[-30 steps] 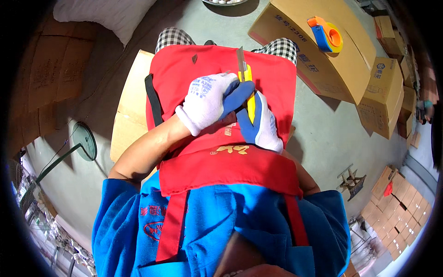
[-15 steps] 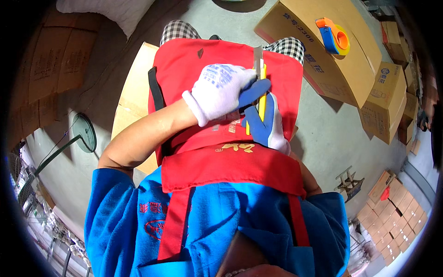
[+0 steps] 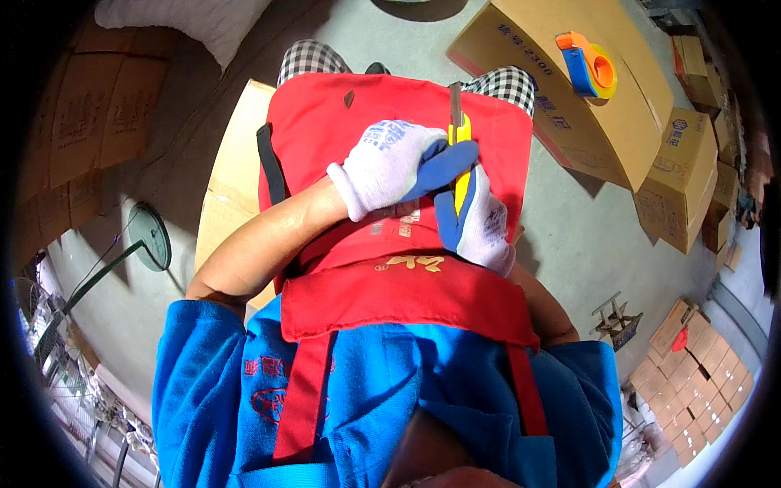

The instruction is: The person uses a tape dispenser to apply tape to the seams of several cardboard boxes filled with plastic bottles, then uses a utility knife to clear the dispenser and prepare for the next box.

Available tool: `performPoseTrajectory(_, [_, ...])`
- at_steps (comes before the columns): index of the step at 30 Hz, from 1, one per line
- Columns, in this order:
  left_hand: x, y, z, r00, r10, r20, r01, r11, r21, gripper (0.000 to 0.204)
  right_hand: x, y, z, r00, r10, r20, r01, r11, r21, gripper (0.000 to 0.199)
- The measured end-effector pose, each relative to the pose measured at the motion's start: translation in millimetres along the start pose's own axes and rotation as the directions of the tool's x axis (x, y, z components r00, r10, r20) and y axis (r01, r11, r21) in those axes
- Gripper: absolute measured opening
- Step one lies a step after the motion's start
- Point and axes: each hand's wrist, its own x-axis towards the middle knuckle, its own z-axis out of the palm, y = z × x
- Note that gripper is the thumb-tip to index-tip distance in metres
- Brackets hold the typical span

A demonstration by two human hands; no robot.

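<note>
A yellow utility knife is held upright in front of my red apron, its grey metal blade pointing away from me. My left hand, in a white glove with blue coating, comes across from the left and is closed, its blue-coated thumb or finger lying over the knife's upper body. Lower down, my right hand, gloved alike, wraps round the yellow handle. The handle's lower end is hidden in that hand.
At the right, an orange and blue tape dispenser rests on a large cardboard box. A small stool stands on the floor. Stacked cartons are at lower right, more boxes at left, and a round green base with a pole nearby.
The blade, seen broad beside the yellow body before, now lines up with the knife's yellow nose. My right hand has closed further round the handle, covering its lower end.
</note>
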Motion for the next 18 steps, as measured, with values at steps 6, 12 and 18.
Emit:
performPoseTrajectory(6, [-8,-1,3,0.993,-0.033,0.116,0.009,0.98,0.201,0.033,-5,3,8,0.928,0.291,0.232,-0.309,0.95,0.045,0.063])
performPoseTrajectory(12, [0,-5,14,0.854,-0.478,0.203,0.519,0.766,-0.379,0.021,7,16,17,0.996,0.07,-0.054,-0.061,0.987,0.151,0.059])
performPoseTrajectory(18, [16,-10,62,0.926,-0.377,-0.001,0.24,0.593,-0.768,0.03,9,24,32,0.979,0.204,0.008,-0.204,0.976,0.073,0.057])
